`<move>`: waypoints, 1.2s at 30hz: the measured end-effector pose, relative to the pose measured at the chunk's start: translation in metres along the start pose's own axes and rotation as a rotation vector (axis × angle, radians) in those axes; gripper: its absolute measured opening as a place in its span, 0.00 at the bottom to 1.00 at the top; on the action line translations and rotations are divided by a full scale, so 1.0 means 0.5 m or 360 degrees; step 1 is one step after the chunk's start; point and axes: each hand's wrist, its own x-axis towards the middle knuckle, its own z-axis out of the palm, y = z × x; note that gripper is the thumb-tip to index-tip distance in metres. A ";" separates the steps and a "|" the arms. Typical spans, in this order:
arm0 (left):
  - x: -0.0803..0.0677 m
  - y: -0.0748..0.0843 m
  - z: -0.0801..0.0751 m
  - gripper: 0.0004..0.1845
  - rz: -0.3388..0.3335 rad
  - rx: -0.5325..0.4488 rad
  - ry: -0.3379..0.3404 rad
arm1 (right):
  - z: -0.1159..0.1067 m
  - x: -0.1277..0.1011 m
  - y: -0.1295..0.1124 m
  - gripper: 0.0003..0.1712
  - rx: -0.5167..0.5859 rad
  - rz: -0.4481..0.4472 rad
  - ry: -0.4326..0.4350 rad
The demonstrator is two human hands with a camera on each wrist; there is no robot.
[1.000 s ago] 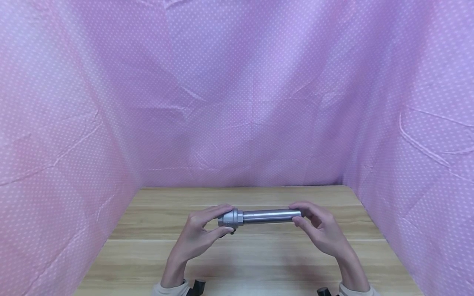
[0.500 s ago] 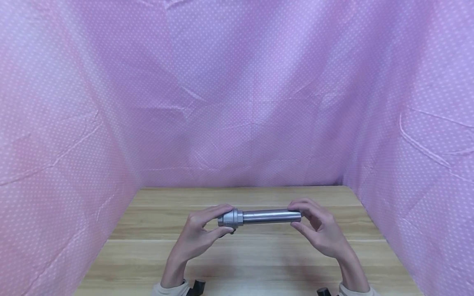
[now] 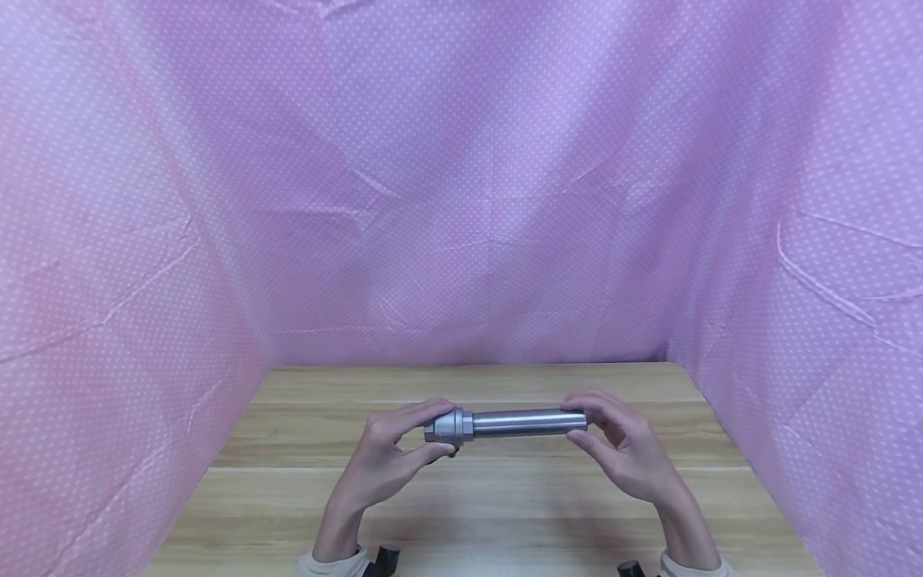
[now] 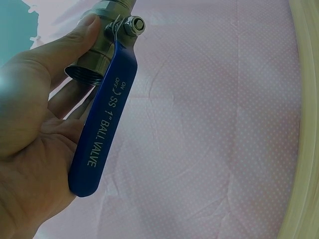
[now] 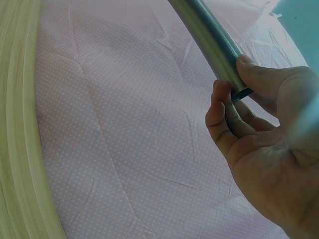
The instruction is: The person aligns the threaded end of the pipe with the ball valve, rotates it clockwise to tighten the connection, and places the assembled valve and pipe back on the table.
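In the head view my left hand grips a steel ball valve between thumb and fingers. The left wrist view shows its blue lever handle, printed "SS 1" BALL VALVE", lying alongside my palm, and an open threaded end. A smooth steel pipe runs from the valve's other end to the right, nearly level. Around the pipe's far end, the thumb and curled fingers of my right hand pinch it. The right wrist view shows the pipe with its open end among those fingers. Valve and pipe are held above the table.
Beneath both hands is a wooden table with a light grain. Pink dotted cloth hangs behind it and along both sides. Black devices are strapped at the wrists, by the beige cuffs.
My right thumb has slid from the pipe's front face down to its lower edge, and the right fingers have shifted slightly. My left hand and the valve stay in place.
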 end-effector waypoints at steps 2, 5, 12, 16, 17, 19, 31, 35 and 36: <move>0.000 0.000 0.000 0.32 -0.0001 0.0002 0.0003 | 0.000 -0.001 -0.001 0.32 -0.0014 0.0023 0.0005; -0.001 0.000 0.000 0.32 -0.0004 0.0004 0.0009 | -0.001 -0.003 -0.004 0.30 -0.0087 0.0117 0.0012; -0.001 0.000 0.000 0.32 0.0001 -0.0003 0.0006 | -0.004 -0.003 -0.009 0.27 -0.0176 0.0220 0.0005; -0.001 0.000 0.000 0.32 0.0010 0.0003 0.0015 | -0.002 0.000 -0.003 0.31 -0.0048 0.0110 0.0000; -0.001 0.000 0.000 0.32 0.0009 0.0006 0.0015 | -0.001 0.001 -0.001 0.32 -0.0011 0.0069 -0.0006; -0.002 0.000 0.000 0.32 -0.0001 0.0007 0.0014 | -0.001 0.002 0.002 0.34 0.0040 0.0010 -0.0018; -0.003 -0.002 0.000 0.32 -0.0019 -0.0012 0.0012 | 0.000 0.000 0.002 0.35 0.0015 -0.0007 -0.0017; -0.002 -0.001 0.001 0.32 -0.0008 0.0003 0.0019 | 0.001 0.002 0.000 0.34 0.0017 -0.0024 -0.0008; -0.002 -0.001 0.001 0.32 -0.0007 0.0005 0.0019 | 0.001 0.001 0.001 0.34 0.0015 -0.0024 -0.0005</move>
